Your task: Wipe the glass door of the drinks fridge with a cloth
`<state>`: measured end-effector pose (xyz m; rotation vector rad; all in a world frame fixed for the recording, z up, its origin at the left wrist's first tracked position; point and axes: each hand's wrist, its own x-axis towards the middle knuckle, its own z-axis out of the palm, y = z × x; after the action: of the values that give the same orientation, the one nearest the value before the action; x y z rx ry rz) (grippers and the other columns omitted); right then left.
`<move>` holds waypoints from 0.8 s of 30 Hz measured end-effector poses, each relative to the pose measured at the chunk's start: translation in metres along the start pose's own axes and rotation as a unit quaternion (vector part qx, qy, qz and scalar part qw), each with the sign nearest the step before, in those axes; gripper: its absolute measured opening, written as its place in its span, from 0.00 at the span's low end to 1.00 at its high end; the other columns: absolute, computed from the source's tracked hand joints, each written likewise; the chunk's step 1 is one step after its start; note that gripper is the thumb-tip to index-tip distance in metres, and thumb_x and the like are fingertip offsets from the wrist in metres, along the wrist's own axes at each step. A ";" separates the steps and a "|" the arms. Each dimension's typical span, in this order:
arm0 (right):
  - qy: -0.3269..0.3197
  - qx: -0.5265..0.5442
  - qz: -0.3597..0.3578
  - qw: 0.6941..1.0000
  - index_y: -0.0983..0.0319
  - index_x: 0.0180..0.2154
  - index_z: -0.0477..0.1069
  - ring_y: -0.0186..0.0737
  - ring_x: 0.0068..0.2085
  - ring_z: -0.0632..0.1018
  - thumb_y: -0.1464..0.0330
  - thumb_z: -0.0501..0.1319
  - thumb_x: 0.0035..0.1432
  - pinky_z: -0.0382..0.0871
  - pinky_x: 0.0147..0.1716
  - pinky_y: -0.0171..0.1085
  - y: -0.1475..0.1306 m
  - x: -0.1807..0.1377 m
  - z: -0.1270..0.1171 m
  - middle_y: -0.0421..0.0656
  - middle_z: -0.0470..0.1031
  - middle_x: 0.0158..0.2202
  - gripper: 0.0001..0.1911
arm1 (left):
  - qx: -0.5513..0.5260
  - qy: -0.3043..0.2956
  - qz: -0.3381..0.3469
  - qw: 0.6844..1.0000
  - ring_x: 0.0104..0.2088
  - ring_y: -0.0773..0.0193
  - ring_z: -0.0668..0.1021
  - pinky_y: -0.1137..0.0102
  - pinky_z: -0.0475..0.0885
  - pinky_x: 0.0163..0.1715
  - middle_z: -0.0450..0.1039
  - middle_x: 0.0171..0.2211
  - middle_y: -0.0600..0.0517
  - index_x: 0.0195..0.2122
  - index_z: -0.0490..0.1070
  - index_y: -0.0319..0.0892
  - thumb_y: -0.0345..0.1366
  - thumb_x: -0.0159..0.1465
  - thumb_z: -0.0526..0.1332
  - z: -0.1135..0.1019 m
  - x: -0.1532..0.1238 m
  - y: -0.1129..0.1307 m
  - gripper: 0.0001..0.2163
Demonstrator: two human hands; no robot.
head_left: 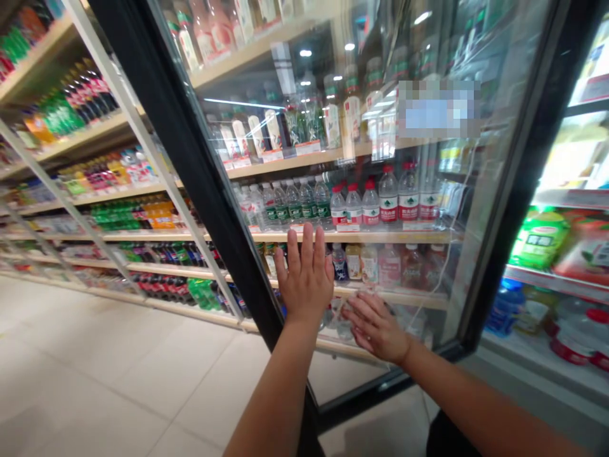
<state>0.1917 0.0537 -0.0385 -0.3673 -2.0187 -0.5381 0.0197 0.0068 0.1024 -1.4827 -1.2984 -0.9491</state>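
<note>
A glass cooler door [476,273] in a black frame stands swung open in front of me. My left hand [304,279] is held up flat at the glass, fingers stretched toward the top and slightly apart, holding nothing. Lower and to its right, my right hand [378,327] is at the pane, its fingers pointing left and loosely bent. Nothing that I can make out is in it; the area by its fingertips is blurred with reflections. Through the glass show red-capped water bottles [390,197] and green-labelled bottles [295,203] on a shelf.
Long drink shelves [124,184] run along the left side above a pale tiled floor [118,368]. At right is the lit cooler, with a green package [540,241] on a shelf and large bottles [580,336] below. The door's black bottom rail [371,393] crosses near my legs.
</note>
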 end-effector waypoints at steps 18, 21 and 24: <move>0.078 0.016 0.030 0.996 0.57 0.61 0.66 0.45 0.67 0.63 0.79 0.56 0.63 0.67 0.63 0.52 0.025 0.039 -0.023 0.48 0.74 0.58 0.26 | 0.007 0.012 0.003 1.000 0.71 0.55 0.46 0.50 0.40 0.69 0.51 0.69 0.46 0.71 0.42 0.46 0.36 0.69 0.55 0.000 0.000 0.001 0.32; 0.141 0.002 0.079 0.987 0.55 0.64 0.62 0.49 0.68 0.63 0.78 0.58 0.62 0.65 0.64 0.57 0.036 0.066 -0.033 0.50 0.68 0.62 0.30 | 0.004 0.017 0.000 1.000 0.71 0.54 0.47 0.50 0.40 0.69 0.52 0.68 0.46 0.71 0.42 0.46 0.36 0.69 0.55 0.000 0.000 0.001 0.31; 0.122 0.000 0.070 0.990 0.55 0.63 0.63 0.49 0.67 0.63 0.76 0.60 0.62 0.65 0.64 0.56 0.030 0.053 -0.025 0.50 0.69 0.62 0.29 | 0.023 0.026 0.009 0.999 0.71 0.55 0.46 0.51 0.39 0.69 0.52 0.68 0.46 0.71 0.43 0.45 0.36 0.69 0.56 0.000 0.000 0.002 0.31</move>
<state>0.1988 0.0681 0.0252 -0.4199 -1.7435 -0.4720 0.0213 0.0065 0.1024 -1.4241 -1.2596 -0.9331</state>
